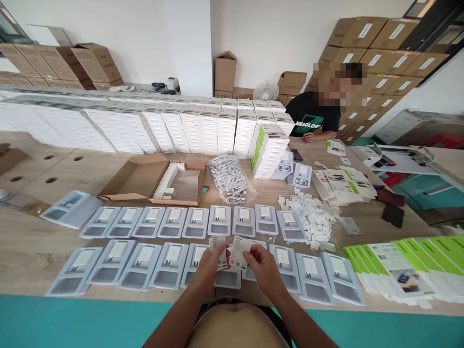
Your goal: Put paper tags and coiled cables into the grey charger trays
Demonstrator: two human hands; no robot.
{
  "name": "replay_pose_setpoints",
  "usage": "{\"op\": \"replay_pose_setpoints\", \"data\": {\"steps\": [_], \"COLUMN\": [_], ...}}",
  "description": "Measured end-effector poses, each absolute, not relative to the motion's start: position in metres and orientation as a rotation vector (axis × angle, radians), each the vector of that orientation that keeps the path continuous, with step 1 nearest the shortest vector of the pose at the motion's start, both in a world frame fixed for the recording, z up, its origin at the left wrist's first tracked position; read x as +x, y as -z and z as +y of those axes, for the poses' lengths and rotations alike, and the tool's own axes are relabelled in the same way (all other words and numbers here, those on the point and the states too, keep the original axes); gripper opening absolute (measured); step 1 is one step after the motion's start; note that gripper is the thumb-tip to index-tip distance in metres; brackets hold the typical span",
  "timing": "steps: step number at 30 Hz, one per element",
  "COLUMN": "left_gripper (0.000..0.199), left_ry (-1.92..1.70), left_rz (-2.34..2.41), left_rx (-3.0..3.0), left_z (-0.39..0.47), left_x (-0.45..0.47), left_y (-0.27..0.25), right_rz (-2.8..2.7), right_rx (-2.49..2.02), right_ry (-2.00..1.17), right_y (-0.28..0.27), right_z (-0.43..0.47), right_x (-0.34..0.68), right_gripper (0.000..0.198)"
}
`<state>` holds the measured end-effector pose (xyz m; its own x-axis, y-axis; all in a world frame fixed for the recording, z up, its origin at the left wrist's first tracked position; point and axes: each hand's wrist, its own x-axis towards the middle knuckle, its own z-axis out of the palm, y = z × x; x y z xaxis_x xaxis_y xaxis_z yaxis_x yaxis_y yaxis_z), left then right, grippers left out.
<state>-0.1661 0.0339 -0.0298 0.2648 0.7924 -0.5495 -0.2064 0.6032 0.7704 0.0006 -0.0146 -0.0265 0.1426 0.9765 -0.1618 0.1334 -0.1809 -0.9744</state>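
Holding leaflets — L hand grips leaflet | R hand pinches 2nd leaflet | above trays

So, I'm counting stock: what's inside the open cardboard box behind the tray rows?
The open cardboard box holds a row of small white chargers beside a pale divider sheet. Anything beneath the sheet is hidden.

Two rows of trays run across the near edge of the tabletop, one behind the other. At eleven o'clock behind them lies an open carton; at twelve, a bag of cables, with a stack of boxes just to its right. Leaflets spread at three o'clock. A person sits at one o'clock, across the tabletop.
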Motion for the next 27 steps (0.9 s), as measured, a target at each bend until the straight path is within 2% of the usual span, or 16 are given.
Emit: {"op": "replay_pose_setpoints", "data": {"steps": [3,7,12,17,23,27], "left_gripper": [0.042,0.038,0.034,0.040,0.035,0.036], "left_ry": [-0.675,-0.644,-0.666,-0.631,-0.677,-0.655], "left_rz": [1.001,1.010,1.116,1.086,1.203,1.211], "left_rx": [0.734,0.704,0.528,0.711,0.885,0.920], "left_z": [0.035,0.033,0.030,0.030,0.029,0.028], "left_x": [-0.166,-0.165,-0.163,-0.163,-0.160,-0.158], "left_y": [0.030,0.032,0.027,0.025,0.029,0.025], "right_rz": [-0.936,-0.888,-1.098,-1.408,-0.978,-0.941], "right_rx": [-1.366,-1.280,-1.435,-1.455,-1.485,-1.422], "right_ry": [-1.389,-1.499,-1.264,-1.047,-1.410,-1.476], "right_y": [0.034,0.042,0.039,0.033,0.042,0.043], "right_z": [-0.009,-0.011,-0.019,-0.025,-0.024,-0.021], "right_x": [0.001,0.000,0.001,0.007,0.008,0.006], "right_gripper": [0.027,0.031,0.020,0.026,0.029,0.026]}}
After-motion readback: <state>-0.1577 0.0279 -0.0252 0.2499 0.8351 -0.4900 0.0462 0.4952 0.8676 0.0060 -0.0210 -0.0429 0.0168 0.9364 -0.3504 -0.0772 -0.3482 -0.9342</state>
